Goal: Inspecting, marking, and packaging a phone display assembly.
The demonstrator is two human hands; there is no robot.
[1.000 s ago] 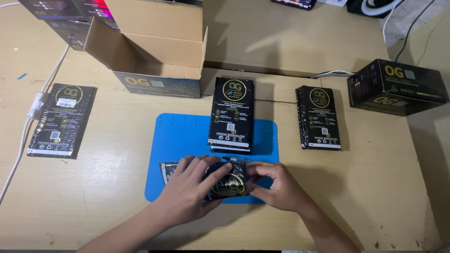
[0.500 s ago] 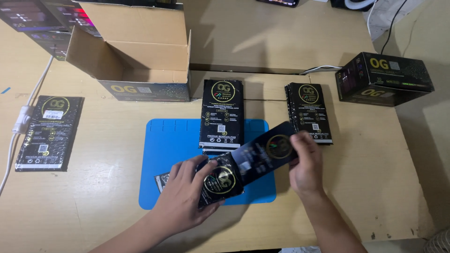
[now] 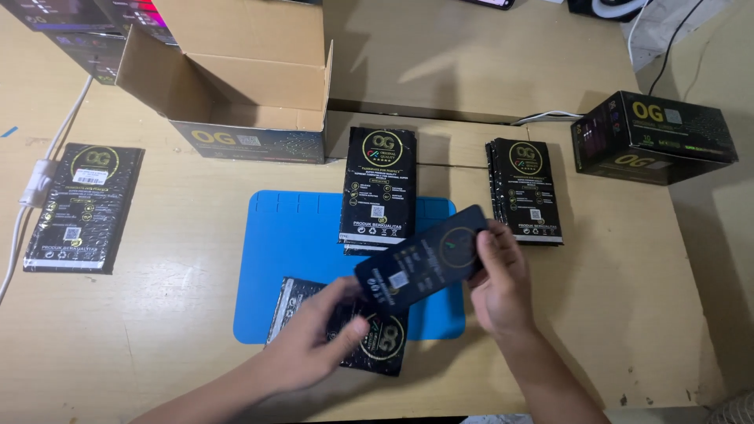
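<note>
My right hand (image 3: 496,283) holds a flat black panel (image 3: 424,261) with a gold ring mark, lifted and tilted above the blue mat (image 3: 292,243). My left hand (image 3: 314,345) rests on a black packet (image 3: 353,326) lying on the mat's front edge and steadies it. A stack of black packets (image 3: 381,184) lies on the mat's far edge. Another stack of the same packets (image 3: 525,188) sits on the table to the right of the mat.
An open cardboard box (image 3: 243,78) stands at the back left. A single black packet (image 3: 82,206) lies far left beside a white cable (image 3: 35,188). A closed black box (image 3: 656,137) sits at the back right. The table's edge runs along the right.
Both hands were together on the packet at the mat's front. The right hand has since drawn the black panel out and raised it up and rightward, while the left hand stayed on the packet.
</note>
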